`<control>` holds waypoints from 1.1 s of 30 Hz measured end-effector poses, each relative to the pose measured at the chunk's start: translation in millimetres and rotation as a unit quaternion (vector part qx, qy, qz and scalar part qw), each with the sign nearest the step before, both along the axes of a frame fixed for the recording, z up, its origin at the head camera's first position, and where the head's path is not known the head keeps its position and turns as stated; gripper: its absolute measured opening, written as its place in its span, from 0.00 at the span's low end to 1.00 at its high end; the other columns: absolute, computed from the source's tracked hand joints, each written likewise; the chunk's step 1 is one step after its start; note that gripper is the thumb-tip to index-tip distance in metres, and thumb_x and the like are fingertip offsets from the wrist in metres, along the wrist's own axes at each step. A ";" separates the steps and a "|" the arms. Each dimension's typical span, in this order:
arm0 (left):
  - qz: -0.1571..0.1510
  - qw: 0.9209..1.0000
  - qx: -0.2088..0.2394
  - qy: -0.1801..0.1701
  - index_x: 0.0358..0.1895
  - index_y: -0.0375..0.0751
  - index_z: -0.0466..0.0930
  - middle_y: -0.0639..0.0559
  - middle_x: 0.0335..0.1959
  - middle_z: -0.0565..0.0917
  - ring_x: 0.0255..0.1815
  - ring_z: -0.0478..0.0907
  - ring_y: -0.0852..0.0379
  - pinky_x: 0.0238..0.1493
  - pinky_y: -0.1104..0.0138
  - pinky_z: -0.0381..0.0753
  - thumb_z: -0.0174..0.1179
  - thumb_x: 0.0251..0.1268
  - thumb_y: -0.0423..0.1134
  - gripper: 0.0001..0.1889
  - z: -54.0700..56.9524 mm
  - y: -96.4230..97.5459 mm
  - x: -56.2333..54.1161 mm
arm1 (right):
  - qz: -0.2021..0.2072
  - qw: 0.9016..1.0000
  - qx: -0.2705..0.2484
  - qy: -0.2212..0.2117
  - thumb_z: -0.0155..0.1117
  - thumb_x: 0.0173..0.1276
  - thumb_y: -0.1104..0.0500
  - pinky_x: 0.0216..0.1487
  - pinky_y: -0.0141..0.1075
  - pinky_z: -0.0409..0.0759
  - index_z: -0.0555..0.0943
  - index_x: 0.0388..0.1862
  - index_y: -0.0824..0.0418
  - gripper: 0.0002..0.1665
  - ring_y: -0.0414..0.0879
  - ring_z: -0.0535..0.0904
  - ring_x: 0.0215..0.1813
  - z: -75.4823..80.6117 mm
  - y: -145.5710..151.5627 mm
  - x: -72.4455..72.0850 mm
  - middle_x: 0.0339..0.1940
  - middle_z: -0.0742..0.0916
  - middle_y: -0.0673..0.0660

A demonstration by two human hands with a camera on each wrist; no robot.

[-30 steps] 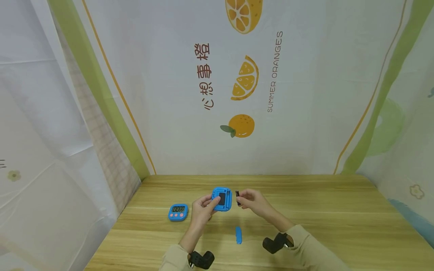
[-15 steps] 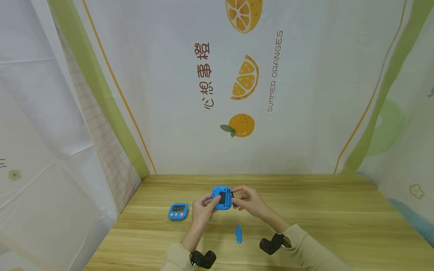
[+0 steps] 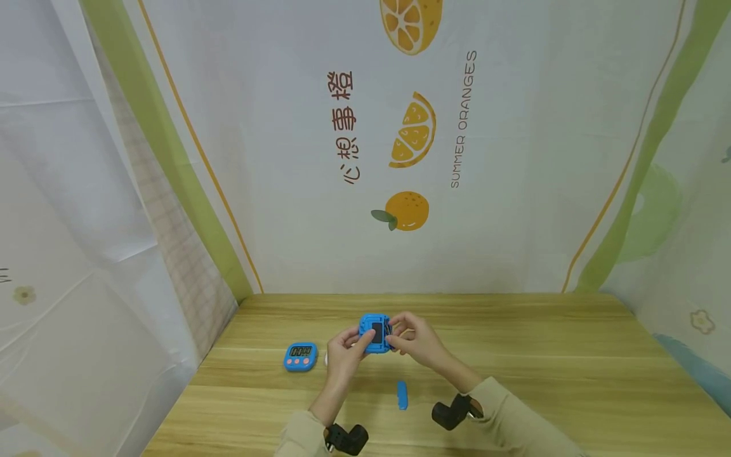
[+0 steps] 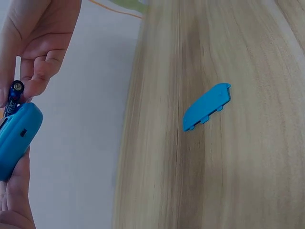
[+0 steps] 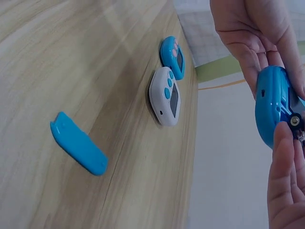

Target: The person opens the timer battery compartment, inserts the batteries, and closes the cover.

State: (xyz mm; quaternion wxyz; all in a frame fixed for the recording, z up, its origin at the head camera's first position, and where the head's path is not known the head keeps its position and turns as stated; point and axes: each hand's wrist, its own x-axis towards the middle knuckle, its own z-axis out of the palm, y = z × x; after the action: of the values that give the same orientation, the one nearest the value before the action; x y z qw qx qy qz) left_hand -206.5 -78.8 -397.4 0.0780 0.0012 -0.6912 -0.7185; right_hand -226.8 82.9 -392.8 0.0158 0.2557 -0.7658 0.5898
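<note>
My left hand (image 3: 342, 358) grips a blue kitchen timer (image 3: 367, 324), its back up and its long battery slot uncovered on the right side. The thumb lies across the timer's back. At that slot my right hand (image 3: 422, 343) pinches a small dark battery (image 4: 15, 93) between thumb and fingers. The battery's flat metal end shows at the timer's edge in the left wrist view. In the right wrist view the fingertips partly cover the slot. Below the hands, the blue battery cover (image 3: 402, 395) lies on the wooden table (image 3: 514, 381).
A second blue timer (image 3: 300, 357) with pink buttons lies left of my left hand. Beside it a white timer (image 5: 164, 98) with blue buttons shows in the right wrist view, mostly hidden behind my hand from the head view. A printed curtain (image 3: 514, 190) rises behind the table.
My right hand has moved left, bringing the battery from beside the timer to its open slot. The left hand has shifted slightly right, uncovering a sliver of the white timer.
</note>
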 end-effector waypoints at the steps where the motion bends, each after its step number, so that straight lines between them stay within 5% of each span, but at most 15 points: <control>1: -0.002 1.000 0.001 0.000 0.46 0.20 0.72 0.41 0.31 0.81 0.28 0.79 0.59 0.34 0.68 0.80 0.60 0.56 0.34 0.19 0.0 0.4 -0.1 | -0.005 1.000 0.000 0.001 0.57 0.59 0.72 0.25 0.48 0.79 0.70 0.43 0.77 0.14 0.39 0.77 0.22 0.2 -0.7 0.4 0.26 0.78 0.63; 7: -0.008 1.000 0.004 0.002 0.46 0.21 0.72 0.40 0.32 0.81 0.30 0.80 0.56 0.33 0.68 0.80 0.61 0.55 0.36 0.21 -11.0 0.3 -8.5 | -0.040 0.999 -0.005 0.012 0.60 0.57 0.71 0.21 0.38 0.79 0.72 0.39 0.76 0.12 0.42 0.76 0.19 -7.0 -4.0 -2.7 0.23 0.76 0.61; 13: 0.000 1.000 0.016 -0.004 0.47 0.23 0.73 0.39 0.34 0.81 0.30 0.80 0.56 0.34 0.68 0.80 0.63 0.54 0.40 0.24 -27.0 -0.3 -19.5 | -0.060 0.997 -0.001 0.040 0.64 0.56 0.64 0.24 0.41 0.80 0.76 0.39 0.72 0.14 0.47 0.78 0.21 -28.8 -2.7 -15.5 0.24 0.77 0.56; 20: 0.010 1.000 0.018 -0.012 0.48 0.24 0.73 0.36 0.37 0.81 0.33 0.81 0.54 0.35 0.67 0.80 0.63 0.53 0.44 0.26 -29.2 -1.1 -20.1 | -0.019 0.996 0.038 0.072 0.66 0.55 0.59 0.30 0.31 0.80 0.78 0.45 0.69 0.20 0.48 0.80 0.31 -32.2 5.2 -17.0 0.33 0.81 0.60; 25: 0.006 1.000 0.022 -0.015 0.48 0.23 0.72 0.33 0.39 0.80 0.34 0.81 0.52 0.36 0.67 0.80 0.62 0.54 0.45 0.27 -27.6 -3.3 -19.1 | 0.027 0.996 0.059 0.065 0.65 0.56 0.61 0.37 0.33 0.80 0.75 0.51 0.70 0.24 0.48 0.79 0.35 -30.7 10.4 -18.0 0.39 0.80 0.63; 33: -0.028 0.999 0.032 -0.022 0.49 0.21 0.70 0.36 0.37 0.81 0.33 0.80 0.55 0.35 0.66 0.80 0.61 0.56 0.42 0.26 -27.0 -4.0 -18.8 | 0.024 0.997 0.041 0.057 0.65 0.56 0.62 0.43 0.38 0.79 0.70 0.54 0.69 0.27 0.55 0.76 0.43 -28.0 12.9 -19.6 0.48 0.75 0.65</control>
State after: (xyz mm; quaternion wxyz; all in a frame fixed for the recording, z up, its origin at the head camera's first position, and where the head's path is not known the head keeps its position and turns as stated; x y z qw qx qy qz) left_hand -225.3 -82.8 -424.4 0.0424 0.0003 -0.6694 -0.7417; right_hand -246.4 95.8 -420.8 0.0348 0.3073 -0.7808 0.5429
